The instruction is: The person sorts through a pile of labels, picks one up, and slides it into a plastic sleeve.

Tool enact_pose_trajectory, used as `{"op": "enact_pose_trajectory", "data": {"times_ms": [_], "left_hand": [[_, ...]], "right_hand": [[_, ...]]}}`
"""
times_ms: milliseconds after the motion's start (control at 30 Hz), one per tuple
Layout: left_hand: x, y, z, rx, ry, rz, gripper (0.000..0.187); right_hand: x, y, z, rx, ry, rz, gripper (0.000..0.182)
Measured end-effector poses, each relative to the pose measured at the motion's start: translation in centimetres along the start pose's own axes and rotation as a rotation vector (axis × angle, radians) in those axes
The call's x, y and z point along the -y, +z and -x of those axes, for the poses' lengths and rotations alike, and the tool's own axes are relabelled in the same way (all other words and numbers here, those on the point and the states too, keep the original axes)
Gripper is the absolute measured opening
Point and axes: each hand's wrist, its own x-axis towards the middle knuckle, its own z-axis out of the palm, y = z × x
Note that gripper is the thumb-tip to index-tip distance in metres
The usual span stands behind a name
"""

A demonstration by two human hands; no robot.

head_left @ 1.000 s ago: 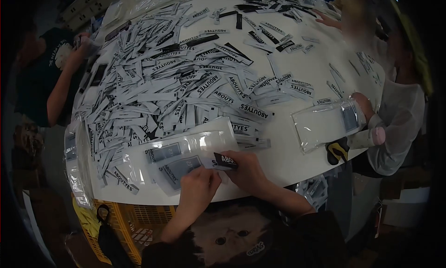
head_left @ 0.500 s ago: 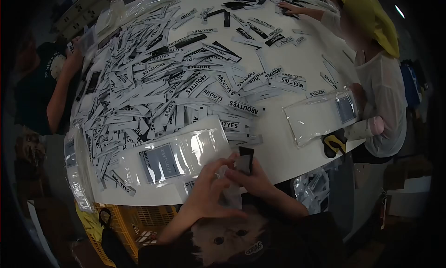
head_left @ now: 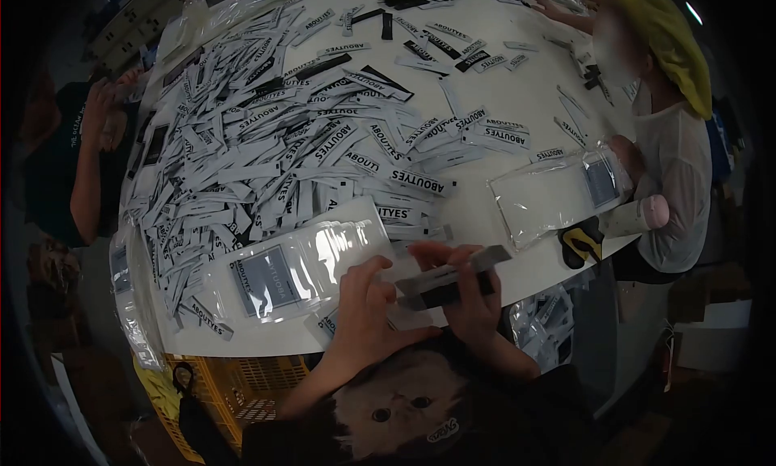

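Note:
My right hand point(head_left: 471, 292) grips a small stack of long label strips point(head_left: 453, 276), grey and black, held lengthwise above the near edge of the white table point(head_left: 517, 102). My left hand point(head_left: 364, 308) sits beside it, fingers spread, thumb and fingertips touching the stack's left end and a clear plastic bag point(head_left: 303, 268) lying flat on the table. That bag holds a grey printed card point(head_left: 265, 280). A big heap of white "ABOUTYES" labels point(head_left: 267, 151) covers the table's left and middle.
A second clear bag point(head_left: 558, 193) lies at the right edge by a person in white with a yellow cap point(head_left: 667, 42). Another person's arm point(head_left: 89, 167) works at the left edge. A yellow crate point(head_left: 234, 385) stands under the table. Black labels point(head_left: 404, 1) lie at the far side.
My right hand lifted the label stack off the bag and turned it from upright to lengthwise. My left hand followed to its end. The camera view shifted slightly.

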Motion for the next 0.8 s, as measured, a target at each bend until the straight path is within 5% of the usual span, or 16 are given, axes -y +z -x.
{"op": "enact_pose_trajectory", "data": {"times_ms": [67,167,233,300,367,400,500,567,600,733,800], "left_hand": [[0.0,-0.3,0.2,-0.041,-0.003,0.008,0.063],[0.1,-0.5,-0.1,-0.012,0.023,-0.091,0.064],[0.2,-0.1,0.0,-0.02,0.018,-0.07,0.064],[0.4,0.2,0.2,-0.026,0.028,-0.049,0.064],[0.5,0.5,0.7,-0.108,0.055,0.036,0.064],[0.6,0.4,0.5,-0.113,0.055,0.036,0.064],[0.3,-1.1,0.1,-0.077,0.176,-0.001,0.065],[-0.4,-3.2,0.3,-0.098,-0.181,0.339,0.064],[0.4,-3.5,0.4,-0.08,-0.291,0.298,0.042],[1.3,-4.6,0.5,0.211,-0.312,0.112,0.017],[0.7,-4.2,0.4,0.089,-0.352,0.137,0.014]], "right_hand": [[-0.9,-0.5,0.2,0.123,0.23,0.359,0.017],[0.3,-0.3,-0.7,-0.075,-0.124,0.039,0.016],[0.8,-0.4,-0.9,-0.1,-0.181,-0.133,0.016],[0.8,0.1,-0.7,0.086,0.015,0.042,0.014],[0.3,0.4,-0.8,0.325,0.222,0.639,0.012],[0.0,0.1,-0.3,0.324,0.496,0.552,0.015],[-0.1,-0.1,-0.3,0.274,0.346,0.542,0.02],[-0.1,-0.3,-0.3,0.244,0.307,0.516,0.022],[-0.1,-0.3,-0.2,0.213,0.268,0.492,0.024],[0.1,-0.2,0.1,-0.005,0.177,0.793,0.019],[0.7,-1.5,-0.5,0.483,0.037,1.172,0.024]]}}
